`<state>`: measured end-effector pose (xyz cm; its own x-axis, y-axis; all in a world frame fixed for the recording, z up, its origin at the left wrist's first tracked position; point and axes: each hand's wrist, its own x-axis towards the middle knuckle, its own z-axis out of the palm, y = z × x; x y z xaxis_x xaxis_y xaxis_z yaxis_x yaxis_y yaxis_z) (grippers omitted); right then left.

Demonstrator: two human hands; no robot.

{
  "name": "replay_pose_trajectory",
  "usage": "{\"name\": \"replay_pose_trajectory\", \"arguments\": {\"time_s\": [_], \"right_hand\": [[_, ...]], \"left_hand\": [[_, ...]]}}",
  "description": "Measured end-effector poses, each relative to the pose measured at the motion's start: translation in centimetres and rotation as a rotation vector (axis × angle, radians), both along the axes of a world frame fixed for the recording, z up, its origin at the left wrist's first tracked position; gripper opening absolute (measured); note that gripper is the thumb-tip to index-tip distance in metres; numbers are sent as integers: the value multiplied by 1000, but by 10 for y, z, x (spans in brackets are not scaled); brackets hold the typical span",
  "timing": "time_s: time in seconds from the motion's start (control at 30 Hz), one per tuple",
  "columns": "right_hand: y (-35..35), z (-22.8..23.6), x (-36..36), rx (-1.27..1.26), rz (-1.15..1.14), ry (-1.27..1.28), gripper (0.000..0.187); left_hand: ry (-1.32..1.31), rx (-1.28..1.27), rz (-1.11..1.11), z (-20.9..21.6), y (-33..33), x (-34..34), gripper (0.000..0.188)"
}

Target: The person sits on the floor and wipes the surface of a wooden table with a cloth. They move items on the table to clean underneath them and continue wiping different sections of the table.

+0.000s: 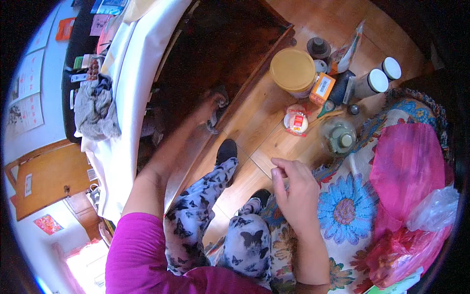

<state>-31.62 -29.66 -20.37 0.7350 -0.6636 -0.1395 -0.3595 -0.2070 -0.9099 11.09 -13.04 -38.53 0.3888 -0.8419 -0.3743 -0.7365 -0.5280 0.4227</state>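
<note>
My left hand (208,107) reaches into the dark wooden cabinet (215,54), close to its lower front edge. Its fingers are closed on a crumpled grey cloth (213,121), part of which hangs below the hand. Nothing is in my right hand (293,188), which hovers over my right knee, thumb and forefinger apart and the other fingers loosely bent. Beyond it on the wooden floor lies a small round packaged item in clear and red wrapping (296,121), beside an orange and white box (322,88).
A tub with a yellow lid (293,69), white-lidded jars (377,81) and a clear glass jar (340,139) stand on the floor. At right, pink plastic bags (409,171) lie on a flowered cover (345,213). A grey cloth bundle (95,110) rests on the white-covered surface at left.
</note>
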Motion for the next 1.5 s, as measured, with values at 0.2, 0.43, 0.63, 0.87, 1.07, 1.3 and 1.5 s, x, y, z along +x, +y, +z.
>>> {"name": "replay_pose_trajectory", "arguments": {"time_s": [0.2, 0.43, 0.63, 0.87, 1.07, 1.3, 1.5], "right_hand": [[-2, -1, -3, -1, -16, 31, 17], [2, 2, -2, 31, 26, 58, 19], [4, 6, 1, 55, 37, 47, 19], [2, 5, -1, 20, 49, 63, 20], [3, 1, 0, -15, 38, 46, 21], [4, 0, -1, 39, 70, 129, 22], [3, 2, 2, 29, 90, 118, 22]], "left_hand": [[-65, -264, 148, 12, -100, 9, 45], [-482, -23, -102, -8, -91, -67, 46], [-12, 125, 302, -4, 52, -46, 52], [-107, 222, 64, 22, 232, -42, 58], [-155, 53, 261, 39, 198, -20, 53], [-88, -172, 243, 36, 8, 49, 47], [-531, -85, -4, -5, 27, 40, 44]]}}
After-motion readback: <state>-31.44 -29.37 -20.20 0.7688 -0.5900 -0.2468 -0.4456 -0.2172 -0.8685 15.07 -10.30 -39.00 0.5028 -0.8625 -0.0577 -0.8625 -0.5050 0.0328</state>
